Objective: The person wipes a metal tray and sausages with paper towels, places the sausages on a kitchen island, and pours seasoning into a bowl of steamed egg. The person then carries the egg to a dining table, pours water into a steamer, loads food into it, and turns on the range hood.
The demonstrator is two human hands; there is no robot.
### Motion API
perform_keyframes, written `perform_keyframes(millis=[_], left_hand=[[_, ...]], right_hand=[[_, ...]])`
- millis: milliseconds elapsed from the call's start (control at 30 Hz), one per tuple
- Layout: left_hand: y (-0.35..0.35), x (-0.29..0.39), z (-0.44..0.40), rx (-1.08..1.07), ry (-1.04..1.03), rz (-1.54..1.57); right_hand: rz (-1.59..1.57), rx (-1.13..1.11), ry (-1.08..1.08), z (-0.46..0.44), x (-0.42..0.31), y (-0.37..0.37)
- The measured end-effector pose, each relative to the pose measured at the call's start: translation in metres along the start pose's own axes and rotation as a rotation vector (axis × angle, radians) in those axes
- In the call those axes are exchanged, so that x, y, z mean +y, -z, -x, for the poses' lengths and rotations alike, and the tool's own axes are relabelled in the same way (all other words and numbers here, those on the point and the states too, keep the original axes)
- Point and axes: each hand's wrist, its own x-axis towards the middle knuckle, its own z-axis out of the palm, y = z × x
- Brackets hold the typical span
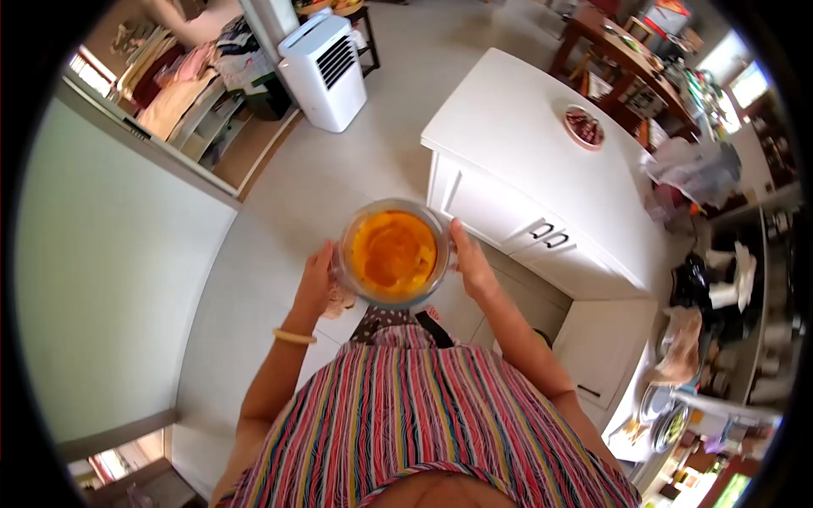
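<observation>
A round glass bowl with side handles (391, 205) is held out level in front of my body, above the floor. Orange, soup-like food (395, 252) with a darker patch in the middle fills it. My left hand (317, 279) grips the left side of the bowl, with a yellow bangle (294, 337) on that wrist. On the opposite side my right hand (472, 261) has its fingers closed at the other handle. The bowl hides part of the fingers on both hands.
A white island counter (508, 110) stands ahead to the right, bearing a plate of dark red food (584, 128) and a plastic bag (699, 169). A white air cooler (323, 72) stands ahead left. A pale green wall (118, 271) runs along the left.
</observation>
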Motion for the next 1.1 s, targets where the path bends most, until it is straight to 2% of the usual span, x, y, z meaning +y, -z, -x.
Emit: perform_keyframes(millis=[67, 167, 233, 267, 300, 367, 400, 433, 467, 600, 633, 733, 933, 1100], left_hand=[[-0.012, 0.035, -0.03, 0.088, 0.007, -0.102], [-0.014, 0.06, -0.087, 0.037, 0.0, -0.097], [-0.007, 0.06, -0.129, 0.087, 0.03, -0.089], [-0.008, 0.065, -0.147, 0.096, 0.047, -0.107], [-0.006, 0.067, -0.17, 0.081, 0.047, -0.103], [-0.005, 0.074, -0.218, 0.052, 0.061, -0.101], [-0.005, 0.079, -0.242, 0.043, 0.064, -0.097], [0.0, 0.081, -0.27, 0.015, 0.085, -0.082], [0.006, 0.086, -0.303, -0.005, 0.106, -0.066], [0.034, 0.118, -0.427, -0.146, 0.127, -0.093], [0.028, 0.136, -0.458, -0.087, 0.206, -0.067], [0.025, 0.191, -0.544, -0.215, 0.246, -0.202], [-0.033, 0.273, -0.714, -0.365, 0.228, -0.288], [-0.111, 0.309, -0.851, -0.497, 0.212, -0.323]], right_hand=[[-0.011, -0.019, 0.002, -0.046, -0.016, 0.002], [-0.064, -0.052, -0.007, -0.094, -0.05, 0.003], [-0.096, -0.034, -0.045, -0.147, -0.036, 0.008], [-0.067, 0.017, 0.023, -0.15, -0.05, 0.003], [-0.054, 0.032, -0.034, -0.173, -0.053, 0.004], [-0.077, 0.022, 0.019, -0.192, -0.084, -0.001], [-0.04, -0.026, -0.104, -0.228, -0.078, 0.004], [-0.044, -0.049, -0.082, -0.252, -0.079, 0.006], [-0.069, 0.002, -0.146, -0.275, -0.091, -0.001], [-0.125, 0.017, -0.152, -0.359, -0.14, -0.017], [-0.137, 0.158, -0.106, -0.395, -0.127, -0.024], [-0.194, 0.215, -0.137, -0.459, -0.166, -0.031], [-0.304, 0.359, -0.121, -0.583, -0.246, -0.002], [-0.393, 0.417, 0.024, -0.682, -0.303, 0.062]])
